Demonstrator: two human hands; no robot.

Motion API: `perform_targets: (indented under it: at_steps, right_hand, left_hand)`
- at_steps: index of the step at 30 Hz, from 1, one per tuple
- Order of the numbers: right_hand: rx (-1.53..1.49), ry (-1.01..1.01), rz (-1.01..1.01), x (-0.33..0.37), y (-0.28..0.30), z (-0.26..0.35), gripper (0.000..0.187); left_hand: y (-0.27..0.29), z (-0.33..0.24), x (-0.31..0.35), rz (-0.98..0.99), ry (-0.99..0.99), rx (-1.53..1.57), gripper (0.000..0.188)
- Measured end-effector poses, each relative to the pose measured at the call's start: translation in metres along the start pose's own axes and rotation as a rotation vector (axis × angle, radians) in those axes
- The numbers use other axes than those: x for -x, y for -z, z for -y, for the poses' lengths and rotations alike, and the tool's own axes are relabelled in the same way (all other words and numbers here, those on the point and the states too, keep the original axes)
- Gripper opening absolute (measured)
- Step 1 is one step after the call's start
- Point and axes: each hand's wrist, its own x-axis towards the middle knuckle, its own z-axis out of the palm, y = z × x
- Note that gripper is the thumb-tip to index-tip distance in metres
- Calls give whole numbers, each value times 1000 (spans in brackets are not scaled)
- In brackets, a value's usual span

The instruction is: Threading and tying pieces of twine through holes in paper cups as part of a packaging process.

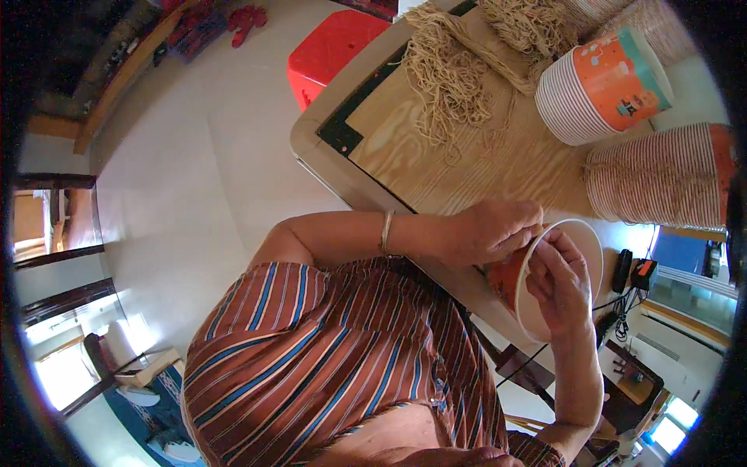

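An orange paper bucket with a white rim is tipped on its side at the table's near edge, its mouth facing right. My left hand, a cord loop round its wrist, is closed beside the rim. Its fingertips pinch at the upper edge; what is between them is too small to make out. Inside the mouth, my right hand has curled fingers closed at the bucket's wall near the rim. Beyond my hands lies a loose heap of tan cord on the wood-grained table.
A leaning stack of orange and teal paper buckets stands at the far right. Nearer is another stack with cord across it. A red stool sits beyond the table's left corner. Black cables hang right of my hands.
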Motion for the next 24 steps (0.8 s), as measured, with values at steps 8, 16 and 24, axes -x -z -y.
perform_targets:
  at_steps: [8, 16, 24]
  right_hand:
    - [12, -11, 5, -2, -2, 0, 6]
    - [30, -5, -9, -4, -3, -1, 5]
    - [12, 7, -28, -3, -6, -1, 3]
  left_hand:
    - [-5, 18, 5, -48, 206, 335, 17]
    - [3, 14, -4, 210, 58, -211, 41]
    - [-2, 15, -7, 35, 68, -39, 26]
